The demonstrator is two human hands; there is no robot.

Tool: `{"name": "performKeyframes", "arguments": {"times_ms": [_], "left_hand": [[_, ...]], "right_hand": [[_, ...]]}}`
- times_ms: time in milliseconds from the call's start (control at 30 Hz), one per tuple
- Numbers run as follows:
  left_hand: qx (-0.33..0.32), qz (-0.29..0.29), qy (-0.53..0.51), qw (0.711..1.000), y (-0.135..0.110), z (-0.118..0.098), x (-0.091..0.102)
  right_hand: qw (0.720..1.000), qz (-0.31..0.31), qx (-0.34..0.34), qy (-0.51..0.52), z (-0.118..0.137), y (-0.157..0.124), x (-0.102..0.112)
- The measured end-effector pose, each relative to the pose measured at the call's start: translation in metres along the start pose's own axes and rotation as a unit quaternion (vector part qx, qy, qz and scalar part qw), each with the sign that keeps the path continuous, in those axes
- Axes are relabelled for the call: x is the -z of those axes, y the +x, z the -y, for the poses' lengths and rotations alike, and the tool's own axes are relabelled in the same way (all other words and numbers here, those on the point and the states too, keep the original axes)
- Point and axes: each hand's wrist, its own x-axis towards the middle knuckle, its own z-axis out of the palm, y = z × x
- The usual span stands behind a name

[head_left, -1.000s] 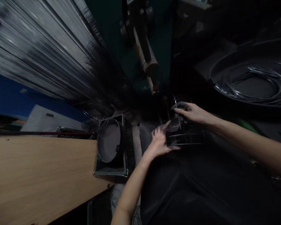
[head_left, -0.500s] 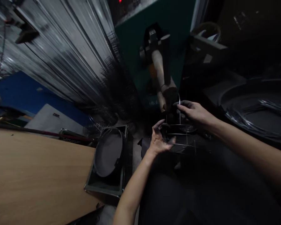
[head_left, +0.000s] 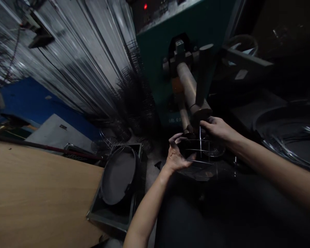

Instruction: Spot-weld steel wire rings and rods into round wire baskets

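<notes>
A wire basket [head_left: 200,155] sits just right of the lower middle of the frame, held up in front of the person. It is an open, round cage of thin, bright metal: several horizontal wire rings joined by straight upright rods, with 1 rod end standing above the top ring. Its lower part fades into the dark, and the see-through wires make its base hard to make out.

The right hand [head_left: 217,129] comes in from the right edge and is clenched around the upper part of the basket, close to the upright rod. The left hand [head_left: 179,153] comes up from the bottom edge, with its fingers curled around the near side of the frame, so both hands are grasping it.

Directly above the basket, almost touching it, is the dark round head [head_left: 200,113] of a tan cylindrical arm [head_left: 188,86], mounted on a green machine housing [head_left: 157,44] with a red indicator light [head_left: 145,6] near the top edge.

A tall stack of dark wire baskets [head_left: 136,96] rises left of the housing, against a corrugated metal sheet [head_left: 67,51] at the upper left. Lower left, a wooden tabletop [head_left: 36,193] runs beside a round dark pan [head_left: 118,179] in a metal tray [head_left: 108,220]. At the right edge, a wide round bin [head_left: 291,137] holds coiled wire [head_left: 291,144]
</notes>
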Motion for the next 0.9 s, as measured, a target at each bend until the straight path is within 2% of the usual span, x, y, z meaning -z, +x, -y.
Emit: {"name": "performKeyframes", "arguments": {"times_ms": [100, 200, 433, 633, 800, 900], "left_hand": [[0.018, 0.013, -0.027, 0.999, 0.006, 0.004, 0.002], [0.037, 0.017, -0.039, 0.998, 0.011, 0.007, 0.004], [-0.002, 0.019, -0.021, 1.000, 0.023, 0.008, 0.011], [-0.001, 0.014, -0.043, 0.999, 0.025, 0.014, 0.008], [-0.019, 0.010, -0.061, 0.998, 0.025, 0.017, 0.007], [-0.007, 0.018, -0.059, 0.998, 0.025, 0.019, 0.006]], "right_hand": [[0.999, -0.015, -0.036, 0.017, 0.004, 0.004, -0.003], [0.999, -0.006, -0.034, 0.022, 0.004, 0.011, -0.005], [0.998, 0.019, 0.009, 0.053, -0.015, 0.035, -0.001], [0.999, 0.022, -0.009, 0.034, -0.022, 0.043, 0.002], [0.996, 0.038, -0.022, 0.072, -0.026, 0.045, 0.002], [0.996, 0.030, -0.022, 0.078, -0.025, 0.043, 0.002]]}}
